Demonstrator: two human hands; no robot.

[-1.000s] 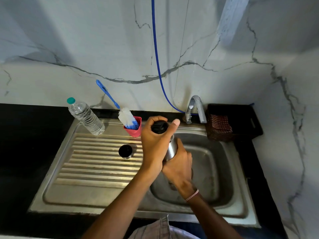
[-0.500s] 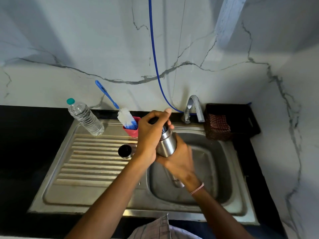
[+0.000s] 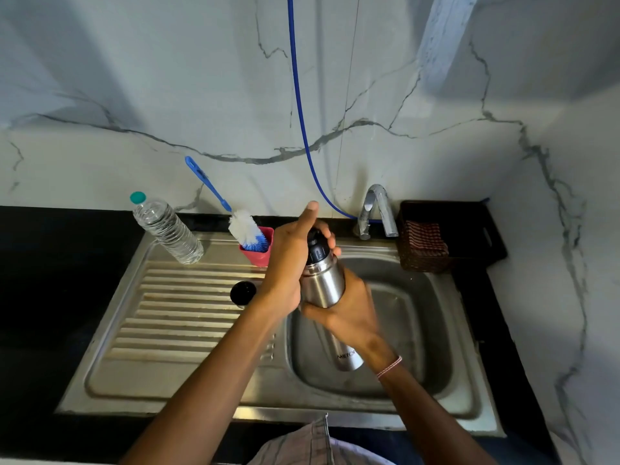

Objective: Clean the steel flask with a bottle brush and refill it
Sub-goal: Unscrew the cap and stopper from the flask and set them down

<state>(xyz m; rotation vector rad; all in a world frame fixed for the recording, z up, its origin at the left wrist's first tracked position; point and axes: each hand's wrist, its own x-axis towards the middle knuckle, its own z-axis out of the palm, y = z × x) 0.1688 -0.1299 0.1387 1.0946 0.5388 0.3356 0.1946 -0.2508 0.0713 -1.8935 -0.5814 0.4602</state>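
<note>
Obs: steel flask held tilted over sink basin, neck toward wall, base toward person. Left grip clenched round black stopper on flask mouth, thumb sticking up. Right grip wrapped round flask mid-body. Bottle brush head-down in pink cup at back of drainboard, untouched. Loose black cap on drainboard nr left wrist. Water btl w/ teal cap at back-left. Tap behind flask.
</note>
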